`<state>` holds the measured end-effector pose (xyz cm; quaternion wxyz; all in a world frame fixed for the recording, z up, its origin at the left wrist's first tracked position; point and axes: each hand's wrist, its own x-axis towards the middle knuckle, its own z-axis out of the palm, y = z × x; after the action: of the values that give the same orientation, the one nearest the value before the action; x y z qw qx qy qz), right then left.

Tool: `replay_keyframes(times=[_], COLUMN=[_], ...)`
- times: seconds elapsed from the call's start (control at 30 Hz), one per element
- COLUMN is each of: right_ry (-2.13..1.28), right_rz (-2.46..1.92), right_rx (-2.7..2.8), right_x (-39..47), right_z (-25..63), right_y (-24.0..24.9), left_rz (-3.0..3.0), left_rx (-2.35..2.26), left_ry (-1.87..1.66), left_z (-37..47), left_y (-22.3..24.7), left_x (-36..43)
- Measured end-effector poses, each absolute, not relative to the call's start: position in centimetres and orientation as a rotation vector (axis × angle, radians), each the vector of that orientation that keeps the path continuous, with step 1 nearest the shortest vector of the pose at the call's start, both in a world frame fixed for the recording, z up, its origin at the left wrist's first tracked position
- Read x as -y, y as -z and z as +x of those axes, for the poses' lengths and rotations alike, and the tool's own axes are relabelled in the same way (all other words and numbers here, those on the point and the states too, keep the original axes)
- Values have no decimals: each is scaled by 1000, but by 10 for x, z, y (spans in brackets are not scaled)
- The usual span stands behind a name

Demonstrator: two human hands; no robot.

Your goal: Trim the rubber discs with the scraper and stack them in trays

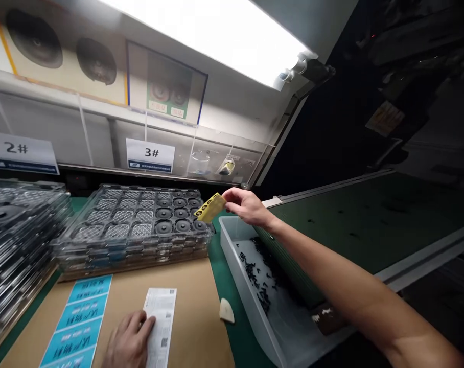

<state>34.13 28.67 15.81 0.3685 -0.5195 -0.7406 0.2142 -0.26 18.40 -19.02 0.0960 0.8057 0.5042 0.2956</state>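
My right hand (249, 206) is raised at the middle, thumb and fingers pinched on the end of a yellow sticker strip (211, 208) with black round marks. The strip hangs over the right edge of a stack of clear trays (132, 214), whose right-hand pockets hold round black parts. Low in the view, my left hand (128, 341) rests on the brown cardboard (193, 306), its fingertips at the left edge of a white label sheet (161, 327). Whether it grips the sheet is unclear. Blue labels (76, 322) lie to its left.
A translucent bin (251, 317) with small black pieces stands beside a green conveyor belt (350, 220). More trays (17, 240) are stacked at the far left. A small off-white piece (226, 311) lies by the cardboard. Clear holders line the back under a bright lamp.
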Motion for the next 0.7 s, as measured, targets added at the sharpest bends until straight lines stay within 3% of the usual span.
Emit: replay_keyframes(times=[0.17, 0.43, 0.7], right_ry=[-900, -1258, -1360], right_rz=[-1263, -1361, -1441], right_rx=[1647, 1232, 1065], right_x=[-244, -179, -165], right_z=[299, 227, 221], right_y=[-89, 74, 128], left_rz=[2144, 1977, 1932], left_rx=[-1430, -1368, -1392], left_ry=[-993, -935, -919], left_z=[11, 0, -3], left_y=[153, 149, 148], left_x=[-172, -176, -176])
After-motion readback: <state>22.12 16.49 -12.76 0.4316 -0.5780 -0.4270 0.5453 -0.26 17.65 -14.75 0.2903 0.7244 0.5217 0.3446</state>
